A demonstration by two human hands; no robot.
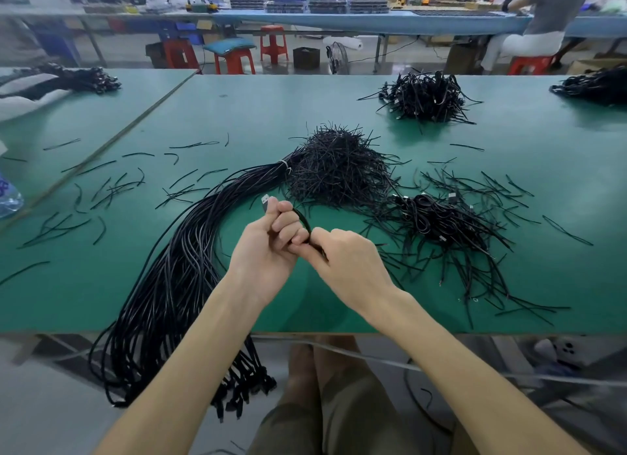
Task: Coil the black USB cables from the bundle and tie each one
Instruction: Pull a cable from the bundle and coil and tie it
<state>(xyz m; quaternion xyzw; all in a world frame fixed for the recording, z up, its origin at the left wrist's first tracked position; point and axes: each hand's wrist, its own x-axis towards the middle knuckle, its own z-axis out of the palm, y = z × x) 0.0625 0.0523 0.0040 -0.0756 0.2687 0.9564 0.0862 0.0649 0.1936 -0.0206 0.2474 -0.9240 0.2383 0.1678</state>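
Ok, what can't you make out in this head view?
Head view only:
- Black USB cable with silver plug: loops hidden inside left hand and right hand; coil count unclear.
- Any tie on it: covered by fingers.
- Long black cable bundle: plugs hanging below green table edge, blurred.
- Black cable heap, far right: cut off by frame edge.

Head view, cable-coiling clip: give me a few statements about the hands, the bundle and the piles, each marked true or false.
1. The left hand grips a black cable, its USB plug poking up past the fingers. True.
2. The right hand lies open, holding nothing. False: it pinches the same cable.
3. The cable bundle hangs over the near edge of the table. True.
4. A red band binds the bundle. False: a white tie does.
5. The pile of coiled cables lies left of the hands. False: it lies to their right.
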